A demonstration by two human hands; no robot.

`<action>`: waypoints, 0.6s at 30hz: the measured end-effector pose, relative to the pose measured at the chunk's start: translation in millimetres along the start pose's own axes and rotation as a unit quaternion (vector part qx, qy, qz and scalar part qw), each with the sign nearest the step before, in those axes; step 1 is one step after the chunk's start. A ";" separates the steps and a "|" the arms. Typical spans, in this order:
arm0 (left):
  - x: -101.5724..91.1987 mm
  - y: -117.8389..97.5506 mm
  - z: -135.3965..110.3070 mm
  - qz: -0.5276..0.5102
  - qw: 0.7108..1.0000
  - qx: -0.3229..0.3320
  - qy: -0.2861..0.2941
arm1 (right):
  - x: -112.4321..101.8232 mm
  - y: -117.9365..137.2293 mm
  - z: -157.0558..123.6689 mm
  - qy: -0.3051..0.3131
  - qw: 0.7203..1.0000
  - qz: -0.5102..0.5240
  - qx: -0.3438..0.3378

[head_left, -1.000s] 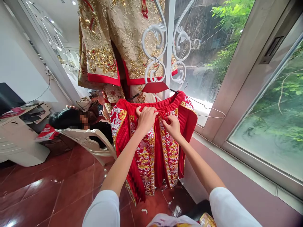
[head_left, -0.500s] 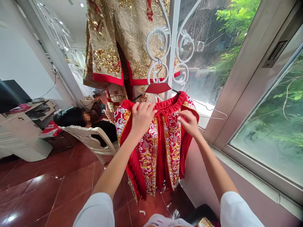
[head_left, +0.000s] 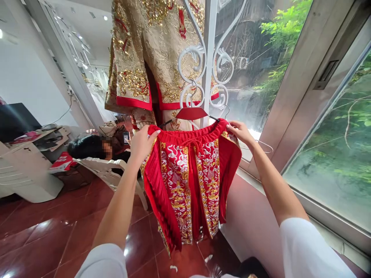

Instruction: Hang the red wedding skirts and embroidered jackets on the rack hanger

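Note:
A red pleated skirt [head_left: 188,181] with gold and silver embroidered panels hangs from a red hanger [head_left: 191,113] hooked on a white scrollwork grille [head_left: 203,61]. My left hand [head_left: 142,143] is closed on the left end of the red waistband. My right hand [head_left: 240,131] pinches the right end of the waistband. A small red tie bow sits at the middle of the waistband between my hands. Above hangs a gold embroidered jacket [head_left: 145,58] with red trim.
A person [head_left: 89,146] sits low behind a white plastic chair [head_left: 110,172] at the left. A white desk [head_left: 26,170] with papers stands further left. A window [head_left: 333,146] and ledge run along the right. A bare wire hanger [head_left: 262,144] hangs behind the skirt. The floor is red tile.
Both hands left the tie at the middle of the waistband and moved outward to its two ends. The skirt now hangs spread wider.

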State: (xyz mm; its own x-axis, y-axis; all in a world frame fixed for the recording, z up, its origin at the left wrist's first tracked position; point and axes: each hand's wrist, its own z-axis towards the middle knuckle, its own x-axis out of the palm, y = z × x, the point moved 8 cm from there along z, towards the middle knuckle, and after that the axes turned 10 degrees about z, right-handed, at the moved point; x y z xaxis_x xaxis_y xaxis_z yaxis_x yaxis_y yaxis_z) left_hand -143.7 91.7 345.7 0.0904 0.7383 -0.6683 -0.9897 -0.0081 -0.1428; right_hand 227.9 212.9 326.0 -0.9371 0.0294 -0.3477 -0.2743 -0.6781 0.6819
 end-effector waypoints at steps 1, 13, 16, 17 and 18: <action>0.1 3.5 5.2 -0.006 1.000 0.012 -0.001 | 1.2 5.6 -5.8 0.012 1.000 -0.002 0.006; 14.3 40.4 42.3 -0.187 0.979 0.056 -0.050 | 5.4 95.4 -39.5 -0.054 0.995 -0.061 -0.053; 28.0 41.3 44.9 -0.202 0.976 0.069 -0.031 | 11.5 88.7 -37.7 -0.031 0.997 -0.042 -0.048; 31.9 42.1 45.1 -0.201 0.977 0.068 -0.030 | 12.6 86.0 -38.3 -0.031 0.998 -0.035 -0.047; 35.1 43.2 45.1 -0.196 0.978 0.062 -0.031 | 12.8 83.9 -39.3 -0.036 0.998 -0.032 -0.047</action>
State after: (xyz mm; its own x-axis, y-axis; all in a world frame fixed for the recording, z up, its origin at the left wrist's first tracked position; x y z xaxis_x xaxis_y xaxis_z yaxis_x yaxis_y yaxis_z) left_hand -188.3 147.6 349.0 0.4622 0.7079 -0.5342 -0.8867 0.3626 -0.2867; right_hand 201.4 127.5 353.5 -0.9324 0.1242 -0.3395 -0.3153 -0.7386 0.5959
